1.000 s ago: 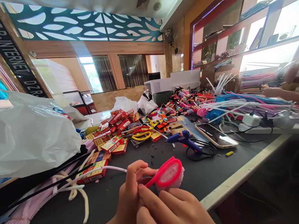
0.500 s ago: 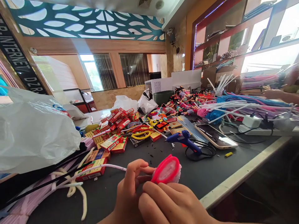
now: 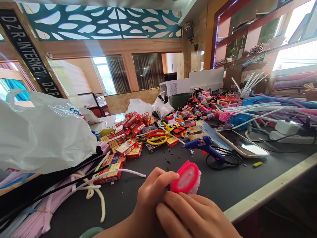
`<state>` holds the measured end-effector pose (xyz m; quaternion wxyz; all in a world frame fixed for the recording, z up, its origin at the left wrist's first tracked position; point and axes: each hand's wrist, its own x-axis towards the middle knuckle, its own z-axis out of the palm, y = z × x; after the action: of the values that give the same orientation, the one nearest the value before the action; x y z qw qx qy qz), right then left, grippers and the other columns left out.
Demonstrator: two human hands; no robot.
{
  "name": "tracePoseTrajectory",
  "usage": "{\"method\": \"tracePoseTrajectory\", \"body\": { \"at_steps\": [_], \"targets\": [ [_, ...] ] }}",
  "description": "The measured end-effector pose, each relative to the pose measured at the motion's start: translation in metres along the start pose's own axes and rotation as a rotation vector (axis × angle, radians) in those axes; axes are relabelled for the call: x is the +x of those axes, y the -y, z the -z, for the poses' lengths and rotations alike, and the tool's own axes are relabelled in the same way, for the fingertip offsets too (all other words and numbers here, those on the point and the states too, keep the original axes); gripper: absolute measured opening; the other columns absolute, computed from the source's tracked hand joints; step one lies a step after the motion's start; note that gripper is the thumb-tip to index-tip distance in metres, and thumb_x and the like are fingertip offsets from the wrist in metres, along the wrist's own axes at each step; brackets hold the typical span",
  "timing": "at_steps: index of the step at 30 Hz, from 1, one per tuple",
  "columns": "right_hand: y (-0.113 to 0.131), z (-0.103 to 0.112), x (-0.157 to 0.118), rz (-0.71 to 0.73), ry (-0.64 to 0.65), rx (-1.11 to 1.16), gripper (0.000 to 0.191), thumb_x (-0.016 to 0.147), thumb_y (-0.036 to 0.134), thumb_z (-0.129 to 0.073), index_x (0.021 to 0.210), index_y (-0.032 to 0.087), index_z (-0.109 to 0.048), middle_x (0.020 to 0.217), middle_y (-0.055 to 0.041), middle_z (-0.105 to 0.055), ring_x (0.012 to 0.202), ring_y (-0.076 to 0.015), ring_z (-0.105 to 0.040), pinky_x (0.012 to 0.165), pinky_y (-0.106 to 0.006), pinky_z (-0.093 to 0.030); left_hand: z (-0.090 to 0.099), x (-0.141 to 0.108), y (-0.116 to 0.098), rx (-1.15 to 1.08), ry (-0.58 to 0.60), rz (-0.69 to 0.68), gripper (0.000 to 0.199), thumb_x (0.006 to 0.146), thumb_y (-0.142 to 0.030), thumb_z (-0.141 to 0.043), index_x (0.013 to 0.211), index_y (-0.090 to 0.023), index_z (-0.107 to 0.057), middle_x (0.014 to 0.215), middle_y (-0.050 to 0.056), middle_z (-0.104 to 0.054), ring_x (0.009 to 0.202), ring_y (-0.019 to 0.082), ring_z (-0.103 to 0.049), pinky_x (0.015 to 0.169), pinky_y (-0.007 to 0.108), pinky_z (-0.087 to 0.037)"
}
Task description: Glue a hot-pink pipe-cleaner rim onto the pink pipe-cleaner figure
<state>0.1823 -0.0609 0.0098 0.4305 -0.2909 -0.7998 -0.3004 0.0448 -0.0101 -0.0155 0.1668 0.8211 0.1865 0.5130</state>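
Both hands are together at the lower middle, holding a small oval chenille-stem piece point(image 3: 187, 180) with a bright pink rim around a fuzzy pale pink middle. My left hand point(image 3: 155, 190) has its index finger bent over the piece's left edge, its thumb mostly hidden. Fingers of my right hand point(image 3: 195, 213) are curled against the lower edge, covering part of it. Left of my hands, the tip of a pale chenille stem point(image 3: 133, 172) lies apart from them. Beyond the piece, a blue glue gun point(image 3: 204, 147) rests on the dark table point(image 3: 153, 165).
Red and yellow small boxes point(image 3: 131, 145) are piled ahead, near yellow-handled pliers point(image 3: 157, 141). A white plastic bag point(image 3: 44, 132) and stem bundles point(image 3: 37, 218) occupy the left. Rightward are a phone point(image 3: 244, 143), a power strip point(image 3: 289, 135) and many small dolls point(image 3: 203, 105).
The view has turned left, so the scene sits further right. My left index finger has come down onto the pink rim. A blurred hand at the right edge is no longer seen.
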Motion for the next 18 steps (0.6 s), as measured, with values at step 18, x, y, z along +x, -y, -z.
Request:
{"method": "tracePoseTrajectory", "body": {
  "at_steps": [18],
  "targets": [
    [-0.007,0.014,0.002,-0.007,-0.006,-0.007,0.041,0.084,-0.007,-0.035,0.060,0.019,-0.057,0.065,0.0042,-0.069,0.043,-0.0064,-0.056,0.046,-0.020,-0.043,-0.003,0.011,-0.009,0.097,-0.073,-0.028,0.019,0.085,-0.011,-0.053,0.093,-0.022,-0.065,0.072,-0.001,-0.058,0.056,0.012,-0.057,0.051,0.019,-0.049]
  ]
}}
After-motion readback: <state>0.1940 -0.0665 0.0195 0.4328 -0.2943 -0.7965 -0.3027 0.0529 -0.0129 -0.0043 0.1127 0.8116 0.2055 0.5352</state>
